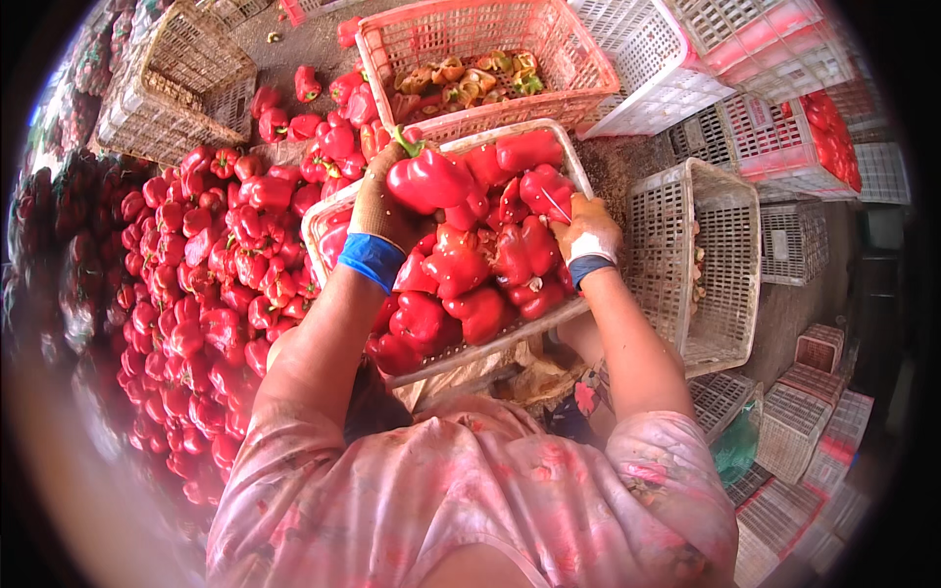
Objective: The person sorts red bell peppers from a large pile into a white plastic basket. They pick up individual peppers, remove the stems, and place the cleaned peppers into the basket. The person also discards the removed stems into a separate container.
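Note:
My left hand (378,198), in a soiled work glove with a blue band at the wrist, grips a red bell pepper (430,180) that has a green stem. That pepper is held over the left part of a pale plastic crate (578,163) filled with red peppers (457,270). At the crate's right side, my right hand (590,226), also gloved, is closed around a small knife (556,205). Its thin blade points up and left, over the peppers. The knife's handle is hidden in the glove.
A large heap of red peppers (198,309) lies to the left. Beyond the crate stands a reddish crate (485,117) with pepper cores and scraps (470,82). An upright crate (658,250) is at the right, a tilted one (158,121) at the far left. Stacked crates (764,51) rise at the back right.

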{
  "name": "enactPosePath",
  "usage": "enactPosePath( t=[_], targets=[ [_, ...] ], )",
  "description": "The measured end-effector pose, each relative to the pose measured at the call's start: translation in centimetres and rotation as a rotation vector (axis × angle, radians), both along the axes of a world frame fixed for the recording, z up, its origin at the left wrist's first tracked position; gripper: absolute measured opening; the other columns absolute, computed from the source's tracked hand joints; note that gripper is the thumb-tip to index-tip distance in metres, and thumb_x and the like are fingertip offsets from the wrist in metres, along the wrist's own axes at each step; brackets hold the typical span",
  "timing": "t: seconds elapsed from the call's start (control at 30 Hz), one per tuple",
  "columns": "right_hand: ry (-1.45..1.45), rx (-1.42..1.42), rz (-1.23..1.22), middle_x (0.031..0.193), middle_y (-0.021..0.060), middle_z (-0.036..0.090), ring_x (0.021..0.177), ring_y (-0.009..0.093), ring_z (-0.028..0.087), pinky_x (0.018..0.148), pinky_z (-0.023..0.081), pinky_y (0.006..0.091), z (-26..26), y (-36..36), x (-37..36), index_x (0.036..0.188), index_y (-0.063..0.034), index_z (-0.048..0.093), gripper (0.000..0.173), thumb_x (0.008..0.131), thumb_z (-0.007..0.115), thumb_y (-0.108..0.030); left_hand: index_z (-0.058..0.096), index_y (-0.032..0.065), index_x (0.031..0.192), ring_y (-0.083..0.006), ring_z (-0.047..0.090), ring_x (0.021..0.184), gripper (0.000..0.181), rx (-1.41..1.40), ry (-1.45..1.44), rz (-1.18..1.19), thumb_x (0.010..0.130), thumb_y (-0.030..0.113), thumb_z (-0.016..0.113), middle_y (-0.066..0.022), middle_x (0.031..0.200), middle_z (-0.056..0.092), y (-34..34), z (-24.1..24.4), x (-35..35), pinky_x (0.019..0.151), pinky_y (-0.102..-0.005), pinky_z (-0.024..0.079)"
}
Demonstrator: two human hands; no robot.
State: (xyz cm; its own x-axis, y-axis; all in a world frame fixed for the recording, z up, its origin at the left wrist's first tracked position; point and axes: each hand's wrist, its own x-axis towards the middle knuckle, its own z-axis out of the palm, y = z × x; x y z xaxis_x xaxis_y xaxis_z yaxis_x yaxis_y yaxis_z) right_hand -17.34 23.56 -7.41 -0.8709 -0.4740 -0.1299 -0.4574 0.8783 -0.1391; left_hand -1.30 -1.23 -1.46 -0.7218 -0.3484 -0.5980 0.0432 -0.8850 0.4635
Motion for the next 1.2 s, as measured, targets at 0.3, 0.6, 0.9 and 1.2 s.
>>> enactPosePath(
  t=[0.3, 0.6, 0.9, 1.2],
  targets=[
    [-0.095, 0.008, -0.012, 0.103, 0.0238, 0.066, 0.093, 0.044, 0.066, 0.082, 0.054, 0.0481, -2.1, -0.1, -1.9, 0.105, -0.0087, 0.067, 0.031, 0.082, 0.074, -0.029, 0.062, 0.0137, 0.124, -0.0182, 0.069, 0.091, 0.049, -0.252, 0.055, -0.273, 0.092, 0.05, 0.062, -0.0026, 0.109, 0.072, 2.0, -0.5, 1.3, 0.063, -0.0367, 0.056],
    [-1.06, -1.038, -0.287, 0.089, 0.0002, 0.068, 0.08, 0.01, 0.063, 0.072, 0.051, 0.0248, 7.3, -4.5, 4.3, 0.108, -0.0062, 0.069, 0.035, 0.087, 0.079, -0.032, 0.047, -0.0006, 0.143, -0.0165, 0.06, 0.11, 0.084, -0.882, 0.105, -0.349, 0.082, 0.046, 0.081, -0.0119, 0.125, 0.063, 3.0, -1.6, 1.6, 0.094, -0.0276, 0.049],
    [-0.976, -0.965, -0.423, 0.069, -0.0002, 0.06, 0.048, 0.011, 0.051, 0.043, 0.041, 0.029, 7.1, -9.1, 7.3, 0.09, -0.0061, 0.066, 0.021, 0.085, 0.077, -0.023, 0.022, -0.0017, 0.155, -0.0139, 0.06, 0.102, 0.106, -1.035, -0.035, -0.202, 0.078, 0.032, 0.087, -0.014, 0.134, 0.054, 4.5, -4.9, 1.3, 0.086, -0.0259, 0.05],
    [-0.973, -1.072, -0.304, 0.073, 0.0003, 0.064, 0.055, 0.009, 0.055, 0.048, 0.043, 0.0274, 6.1, -9.5, 7.8, 0.09, -0.0062, 0.066, 0.023, 0.08, 0.079, -0.022, 0.03, 0.0047, 0.151, -0.0123, 0.063, 0.067, 0.089, -0.437, 0.01, -0.112, 0.072, -0.008, 0.067, -0.0052, 0.081, 0.064, 4.8, -1.9, 1.5, 0.063, -0.0257, 0.051]
  ],
)
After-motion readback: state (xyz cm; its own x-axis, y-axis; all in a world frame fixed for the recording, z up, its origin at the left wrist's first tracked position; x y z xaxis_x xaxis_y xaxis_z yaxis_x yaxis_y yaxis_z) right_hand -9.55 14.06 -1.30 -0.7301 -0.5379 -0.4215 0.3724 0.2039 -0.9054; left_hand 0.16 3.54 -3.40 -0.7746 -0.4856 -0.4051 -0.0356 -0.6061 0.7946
